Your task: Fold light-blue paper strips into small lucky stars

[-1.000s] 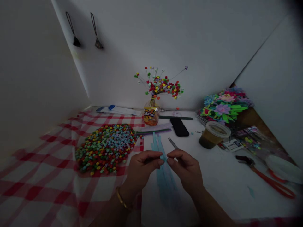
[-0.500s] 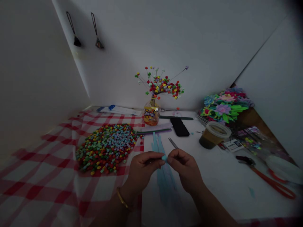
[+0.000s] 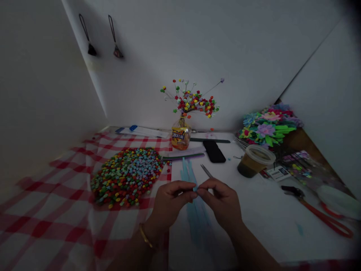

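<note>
Between my two hands is a small folded blue paper strip (image 3: 195,189), mostly hidden by the fingertips. My left hand (image 3: 175,197) pinches it from the left with thumb and forefinger. From the right, my right hand (image 3: 218,199) presses its thumb and forefinger against the same piece. Light-blue paper strips (image 3: 194,214) lie lengthwise on the white table below both hands. Just beyond my right hand, scissors (image 3: 207,171) show only their blades. A big heap of colourful folded paper stars (image 3: 128,177) lies left of my left hand.
A bottle (image 3: 180,137) holding star-tipped stems stands at the back. Right of it are a black phone (image 3: 214,151), a lidded plastic tub (image 3: 255,161), fuzzy flowers (image 3: 267,126) and pliers with orange handles (image 3: 318,212). A red-and-white checked cloth (image 3: 42,229) covers the left side.
My right hand has shifted slightly left, its fingertips now meeting those of my left hand. Less of the blue paper shows between them.
</note>
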`<action>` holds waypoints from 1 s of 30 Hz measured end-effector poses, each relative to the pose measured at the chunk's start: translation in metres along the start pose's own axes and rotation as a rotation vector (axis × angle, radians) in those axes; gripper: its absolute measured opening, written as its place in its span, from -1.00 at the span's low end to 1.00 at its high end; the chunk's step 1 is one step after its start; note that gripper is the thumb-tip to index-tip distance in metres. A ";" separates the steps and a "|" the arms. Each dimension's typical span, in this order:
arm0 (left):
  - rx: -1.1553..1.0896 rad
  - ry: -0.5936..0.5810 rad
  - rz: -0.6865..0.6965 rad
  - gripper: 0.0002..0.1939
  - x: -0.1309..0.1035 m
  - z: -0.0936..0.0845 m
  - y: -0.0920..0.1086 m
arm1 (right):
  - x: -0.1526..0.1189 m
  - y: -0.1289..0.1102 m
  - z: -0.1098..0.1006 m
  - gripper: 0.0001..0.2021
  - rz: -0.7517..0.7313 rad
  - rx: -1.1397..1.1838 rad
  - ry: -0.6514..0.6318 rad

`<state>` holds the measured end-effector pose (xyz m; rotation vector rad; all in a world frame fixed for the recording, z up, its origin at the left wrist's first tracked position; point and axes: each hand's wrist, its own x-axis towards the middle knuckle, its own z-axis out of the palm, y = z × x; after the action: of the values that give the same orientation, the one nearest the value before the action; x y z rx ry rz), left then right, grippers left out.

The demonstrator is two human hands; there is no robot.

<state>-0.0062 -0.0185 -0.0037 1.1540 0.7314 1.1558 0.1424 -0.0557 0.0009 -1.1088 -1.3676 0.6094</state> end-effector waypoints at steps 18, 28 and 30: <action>-0.169 -0.042 -0.093 -0.83 0.005 -0.001 0.000 | 0.001 0.001 0.002 -0.74 -0.543 -0.424 0.045; -0.105 -0.019 -0.038 -0.88 0.005 -0.001 0.000 | -0.001 0.002 0.004 -0.76 -0.381 -0.339 0.025; -0.090 -0.026 -0.027 -0.89 0.006 -0.001 0.000 | -0.003 0.003 0.005 -0.80 -0.254 -0.254 0.042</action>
<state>-0.0056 -0.0129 -0.0034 1.0791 0.6663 1.1379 0.1378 -0.0561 -0.0041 -1.1171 -1.5487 0.2312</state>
